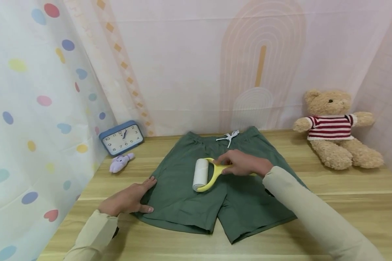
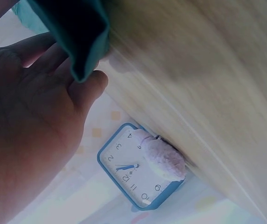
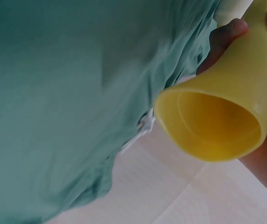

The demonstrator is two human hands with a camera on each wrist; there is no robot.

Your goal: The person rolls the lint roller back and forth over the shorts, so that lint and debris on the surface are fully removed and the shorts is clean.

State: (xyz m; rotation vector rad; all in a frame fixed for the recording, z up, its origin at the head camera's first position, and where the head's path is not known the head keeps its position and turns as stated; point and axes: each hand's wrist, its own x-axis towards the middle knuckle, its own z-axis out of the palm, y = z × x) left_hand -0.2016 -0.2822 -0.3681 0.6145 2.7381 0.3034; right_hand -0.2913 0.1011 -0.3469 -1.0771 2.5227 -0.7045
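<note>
Dark green shorts [image 1: 186, 206] lie spread on the wooden table, with a white drawstring [image 1: 229, 136] at the waist. My right hand [image 1: 241, 162] grips the yellow handle of a lint roller [image 1: 200, 174]. The white roll rests on the shorts' left leg, near the middle. In the right wrist view the hollow end of the handle [image 3: 217, 123] faces the camera, fingers around its narrow part. My left hand [image 1: 130, 197] rests at the outer edge of the left leg, thumb and fingers spread. In the left wrist view a fold of the shorts [image 2: 79, 42] hides some fingers.
A blue-framed clock [image 1: 122, 138] leans at the back left, with a small purple plush toy [image 1: 120, 163] in front. At the back right sits a teddy bear [image 1: 333, 130] in a striped shirt. Curtains [image 1: 170, 65] hang behind the table [image 1: 339, 192] and along its left side.
</note>
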